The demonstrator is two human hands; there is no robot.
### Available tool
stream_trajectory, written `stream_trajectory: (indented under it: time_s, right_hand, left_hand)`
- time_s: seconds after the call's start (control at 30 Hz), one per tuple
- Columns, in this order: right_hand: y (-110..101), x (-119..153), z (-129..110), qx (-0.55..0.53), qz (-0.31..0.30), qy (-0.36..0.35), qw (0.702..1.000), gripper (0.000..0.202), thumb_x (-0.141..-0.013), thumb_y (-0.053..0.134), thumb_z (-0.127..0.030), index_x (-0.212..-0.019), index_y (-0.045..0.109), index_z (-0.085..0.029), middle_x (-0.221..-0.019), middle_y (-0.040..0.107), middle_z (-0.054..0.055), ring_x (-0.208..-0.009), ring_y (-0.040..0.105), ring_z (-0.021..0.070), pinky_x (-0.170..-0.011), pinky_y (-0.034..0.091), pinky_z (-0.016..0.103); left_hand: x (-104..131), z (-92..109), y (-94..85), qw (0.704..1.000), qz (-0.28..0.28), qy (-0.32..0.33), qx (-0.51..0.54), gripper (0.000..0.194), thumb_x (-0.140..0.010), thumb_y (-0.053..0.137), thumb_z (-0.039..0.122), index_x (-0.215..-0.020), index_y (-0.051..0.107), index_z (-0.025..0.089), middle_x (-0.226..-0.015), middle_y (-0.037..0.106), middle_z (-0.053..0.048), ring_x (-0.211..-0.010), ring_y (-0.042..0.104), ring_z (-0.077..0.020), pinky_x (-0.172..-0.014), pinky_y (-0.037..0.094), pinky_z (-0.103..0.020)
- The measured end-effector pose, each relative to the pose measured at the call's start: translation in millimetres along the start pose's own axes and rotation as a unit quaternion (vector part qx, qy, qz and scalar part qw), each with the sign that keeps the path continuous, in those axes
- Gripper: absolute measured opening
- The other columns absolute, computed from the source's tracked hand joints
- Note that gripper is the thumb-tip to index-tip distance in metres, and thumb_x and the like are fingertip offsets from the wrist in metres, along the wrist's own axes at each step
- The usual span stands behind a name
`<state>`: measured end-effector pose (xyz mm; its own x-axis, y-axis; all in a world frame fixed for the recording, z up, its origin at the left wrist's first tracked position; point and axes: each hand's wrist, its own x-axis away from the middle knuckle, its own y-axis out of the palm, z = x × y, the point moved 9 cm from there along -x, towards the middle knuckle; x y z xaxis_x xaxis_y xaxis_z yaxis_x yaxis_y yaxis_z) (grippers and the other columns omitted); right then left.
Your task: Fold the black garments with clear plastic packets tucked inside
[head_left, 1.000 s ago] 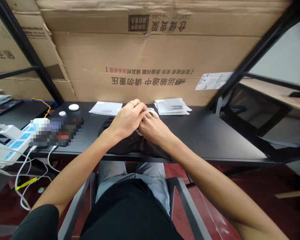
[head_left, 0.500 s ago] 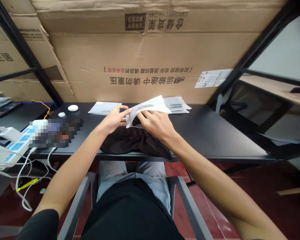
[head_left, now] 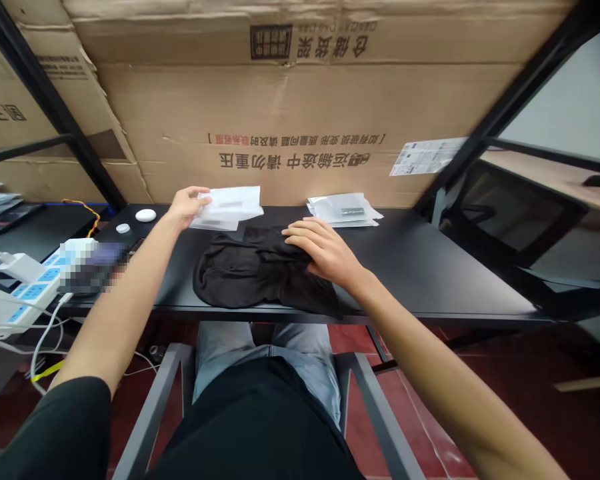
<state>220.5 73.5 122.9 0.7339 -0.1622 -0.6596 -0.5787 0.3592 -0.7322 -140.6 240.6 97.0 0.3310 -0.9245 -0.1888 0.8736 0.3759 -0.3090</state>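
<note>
My left hand (head_left: 187, 205) pinches the left end of a white translucent bag (head_left: 235, 201), held just over another pale bag (head_left: 219, 225) at the back left of the desk. Over the right part of a crumpled black cloth (head_left: 250, 270), my right hand (head_left: 323, 250) is spread with nothing in it; whether its fingertips touch the cloth is unclear. More translucent bags (head_left: 343, 207) lie at the back right, with a small dark item showing in the top one.
A brown cardboard sheet (head_left: 290, 100) stands behind the black desk (head_left: 430, 280). To the left are a white power strip (head_left: 45, 283) with cables, a white oval case (head_left: 145, 215) and a small white cap (head_left: 123, 228).
My left hand has carried the white bag left and back, over the other bag. My right hand has let go of it and moved slightly right. The black cloth is more exposed.
</note>
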Motion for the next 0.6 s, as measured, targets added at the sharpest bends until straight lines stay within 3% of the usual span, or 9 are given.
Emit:
stream_trajectory:
  time_s: [0.13, 0.2, 0.27, 0.33, 0.4, 0.5, 0.6]
  right_hand:
    - [-1.5, 35.9, 34.5, 0.059, 0.016, 0.103, 0.993, 0.061, -0.088, 0.061, 0.000, -0.139, 0.074, -0.031, -0.130, 0.076, 0.010, -0.117, 0.072, 0.0321, -0.103, 0.063, 0.052]
    - [-3.4, 51.4, 47.3, 0.088, 0.014, 0.146, 0.985, 0.057, -0.087, 0.063, -0.004, -0.136, 0.075, -0.030, -0.122, 0.073, 0.009, -0.103, 0.071, 0.0281, -0.091, 0.063, 0.043]
    - [-5.1, 62.1, 56.4, 0.107, 0.007, 0.178, 0.978, 0.052, -0.089, 0.065, -0.008, -0.136, 0.074, -0.028, -0.123, 0.071, 0.010, -0.098, 0.071, 0.0262, -0.082, 0.062, 0.037]
    - [-4.4, 67.7, 61.9, 0.124, -0.012, 0.197, 0.972, 0.051, -0.090, 0.067, -0.010, -0.137, 0.073, -0.027, -0.129, 0.070, 0.011, -0.100, 0.073, 0.0268, -0.078, 0.060, 0.035]
    - [0.8, 69.5, 64.3, 0.141, -0.055, 0.208, 0.966, 0.056, -0.086, 0.070, -0.010, -0.139, 0.070, -0.027, -0.135, 0.071, 0.013, -0.103, 0.074, 0.0283, -0.076, 0.059, 0.034]
    - [13.4, 71.1, 59.8, 0.141, -0.145, 0.201, 0.959, 0.064, -0.080, 0.071, -0.007, -0.142, 0.066, -0.027, -0.139, 0.071, 0.014, -0.109, 0.074, 0.0309, -0.072, 0.058, 0.033]
    - [17.8, 76.4, 48.1, 0.073, -0.197, 0.183, 0.961, 0.066, -0.082, 0.062, -0.001, -0.143, 0.066, -0.026, -0.141, 0.071, 0.014, -0.115, 0.075, 0.0313, -0.079, 0.061, 0.035]
  left_hand:
    - [-13.1, -17.8, -19.2, 0.996, 0.007, -0.004, -0.087, 0.048, -0.072, 0.095, 0.026, -0.115, 0.078, 0.015, -0.116, 0.079, -0.011, -0.108, 0.073, -0.0264, -0.102, 0.058, -0.039]
    - [-10.4, -16.4, -22.8, 0.985, 0.023, 0.020, -0.171, 0.056, -0.072, 0.095, 0.026, -0.124, 0.077, 0.016, -0.136, 0.075, -0.019, -0.134, 0.067, -0.0383, -0.120, 0.050, -0.051]
    - [-1.0, -2.3, -16.4, 0.957, 0.041, 0.075, -0.277, 0.064, -0.080, 0.092, 0.031, -0.140, 0.073, 0.018, -0.158, 0.063, -0.025, -0.152, 0.053, -0.0473, -0.129, 0.040, -0.060]
    - [17.1, 21.1, 5.0, 0.926, 0.036, 0.147, -0.345, 0.062, -0.090, 0.083, 0.035, -0.148, 0.069, 0.019, -0.165, 0.056, -0.025, -0.156, 0.048, -0.0487, -0.130, 0.038, -0.061]
    - [45.4, 48.7, 38.7, 0.914, -0.008, 0.223, -0.340, 0.048, -0.097, 0.076, 0.035, -0.142, 0.073, 0.018, -0.155, 0.065, -0.021, -0.151, 0.055, -0.0434, -0.130, 0.041, -0.056]
    - [107.2, 91.2, 93.8, 0.896, -0.092, 0.327, -0.285, 0.028, -0.103, 0.072, 0.035, -0.125, 0.079, 0.019, -0.133, 0.076, -0.014, -0.133, 0.066, -0.0349, -0.125, 0.047, -0.050]
    - [173.6, 116.2, 141.8, 0.872, -0.187, 0.382, -0.242, 0.030, -0.105, 0.076, 0.043, -0.125, 0.079, 0.021, -0.129, 0.077, -0.011, -0.124, 0.070, -0.0300, -0.115, 0.055, -0.044]
